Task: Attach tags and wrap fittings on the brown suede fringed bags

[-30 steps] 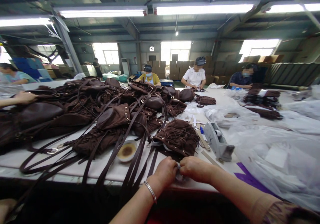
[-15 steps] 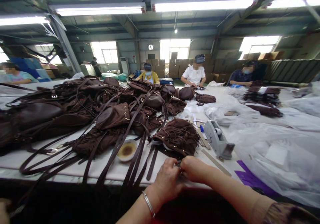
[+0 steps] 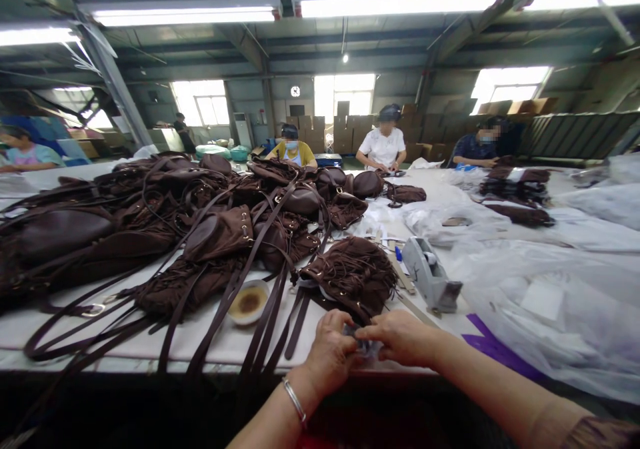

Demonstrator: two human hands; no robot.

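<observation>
My left hand [image 3: 327, 349] is closed at the table's front edge, its fingertips on a small piece of clear plastic [image 3: 367, 347]. My right hand [image 3: 400, 339] pinches the same plastic from the right, close to the left fingertips. Just beyond both hands lies a dark brown fringed bag [image 3: 353, 275] with metal eyelets. A bowl [image 3: 249, 302] with a brownish stain inside stands to the left, beside long brown straps [image 3: 265, 235]. The grey tape dispenser [image 3: 430, 275] stands to the right of the fringed bag.
A large heap of brown bags [image 3: 70, 229] covers the table's left side. Clear plastic bags [image 3: 530, 302] and a purple strip [image 3: 495, 349] lie at the right. Stacked brown pieces [image 3: 515, 185] sit farther back. Several people work across the table.
My right hand's fingers have extended over the plastic, and more of the plastic shows between my hands. The whole view has shifted slightly, moving the table items a little left.
</observation>
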